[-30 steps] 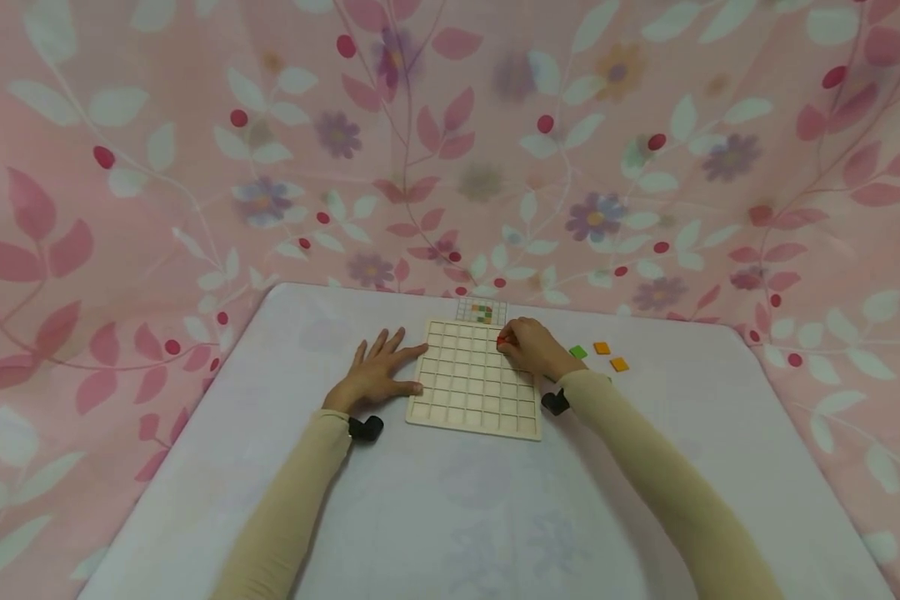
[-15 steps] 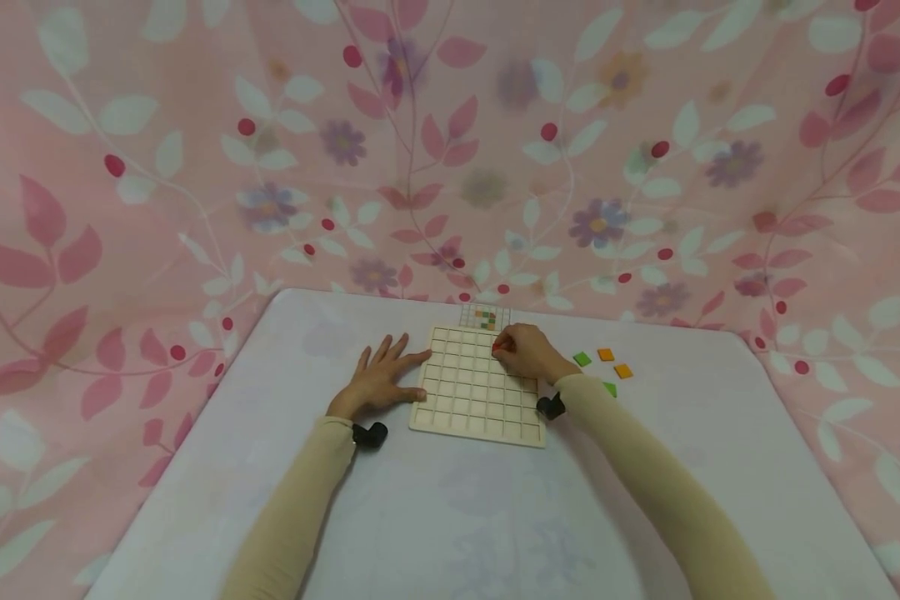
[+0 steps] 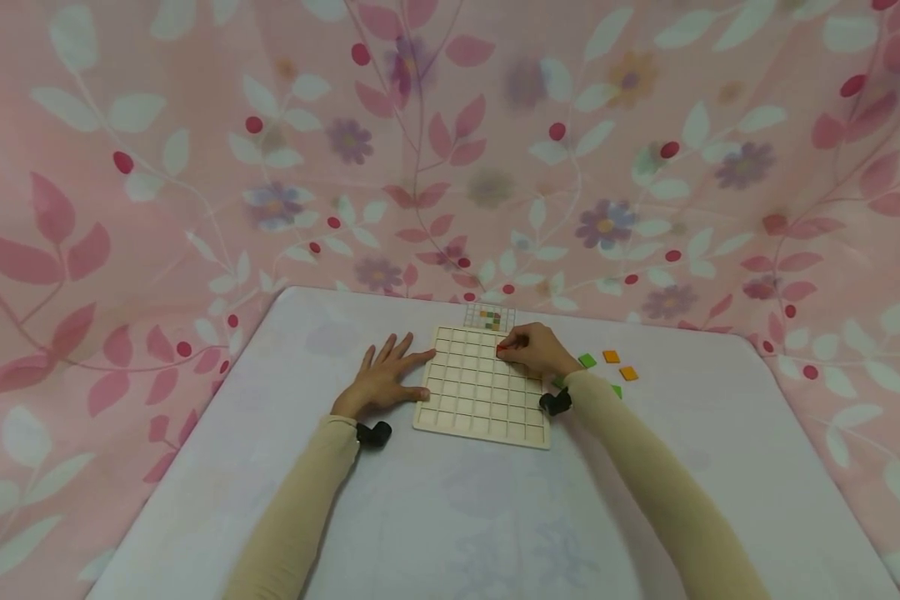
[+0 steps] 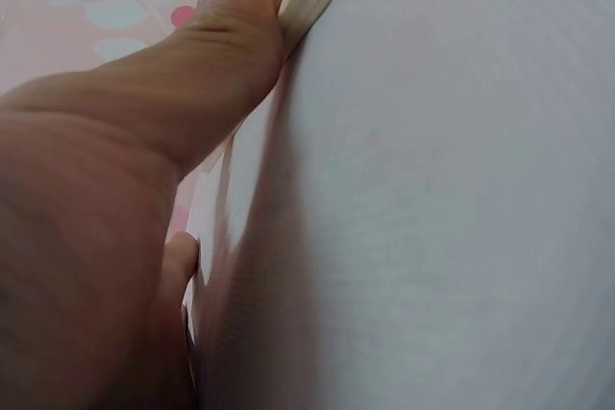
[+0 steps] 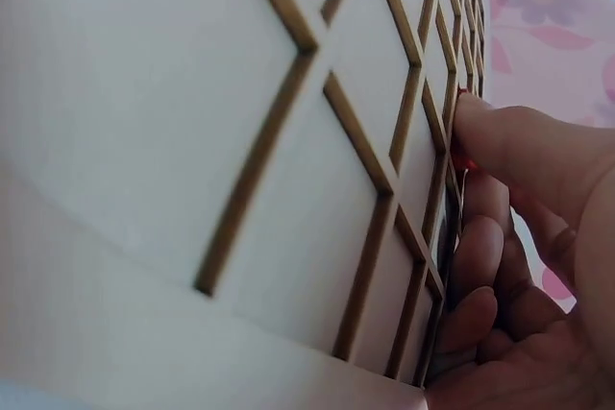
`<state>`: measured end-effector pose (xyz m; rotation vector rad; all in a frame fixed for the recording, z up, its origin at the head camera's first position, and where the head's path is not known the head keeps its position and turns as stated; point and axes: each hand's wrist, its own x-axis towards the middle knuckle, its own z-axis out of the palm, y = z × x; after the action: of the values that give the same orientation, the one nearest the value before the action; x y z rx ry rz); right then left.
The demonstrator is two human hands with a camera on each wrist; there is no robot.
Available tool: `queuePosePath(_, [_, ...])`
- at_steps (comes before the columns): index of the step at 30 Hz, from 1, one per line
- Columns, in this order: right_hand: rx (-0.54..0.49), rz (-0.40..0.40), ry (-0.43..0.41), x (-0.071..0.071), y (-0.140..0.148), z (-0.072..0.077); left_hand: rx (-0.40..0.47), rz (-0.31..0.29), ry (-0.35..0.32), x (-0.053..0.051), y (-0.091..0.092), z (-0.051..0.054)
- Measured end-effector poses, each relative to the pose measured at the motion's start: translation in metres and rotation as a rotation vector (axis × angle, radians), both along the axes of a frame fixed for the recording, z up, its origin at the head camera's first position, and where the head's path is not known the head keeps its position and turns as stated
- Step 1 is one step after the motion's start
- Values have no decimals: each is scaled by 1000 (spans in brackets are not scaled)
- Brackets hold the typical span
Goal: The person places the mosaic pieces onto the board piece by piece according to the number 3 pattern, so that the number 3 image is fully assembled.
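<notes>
The left hand [image 3: 382,382], fingers straight and spread, touches the left edge of one wooden board [image 3: 471,393] with thumb and forefinger, seemingly to steady it. One printed card [image 3: 491,317] lies just beyond the board's far edge. Over the board's far right part, one red tile [image 3: 501,352] is pinched between thumb and curled fingers of the right hand [image 3: 537,350], a grip suited to fine control. Further right on the table [image 3: 450,517] lie perhaps three green tiles [image 3: 587,361], two partly hidden by the sleeve [image 3: 667,475], and two orange tiles [image 3: 628,373]

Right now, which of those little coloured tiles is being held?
The red tile, pinched by the right hand at the grid board; the green tiles and orange tiles lie on the table.
</notes>
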<state>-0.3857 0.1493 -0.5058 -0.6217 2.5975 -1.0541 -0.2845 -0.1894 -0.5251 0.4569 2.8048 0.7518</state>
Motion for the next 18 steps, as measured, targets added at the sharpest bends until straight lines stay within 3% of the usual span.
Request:
queuePosePath(5, [-18,3,-23,-1,0,2,-1,7,-3,-2,-1,-5])
queuePosePath(12, [-62,-2,-54,-3,2,-2,-12,7,-11,1,0,1])
queuePosePath(18, [-71,-48,-58,-2,2,-5,-2,0,0,0,-1,0])
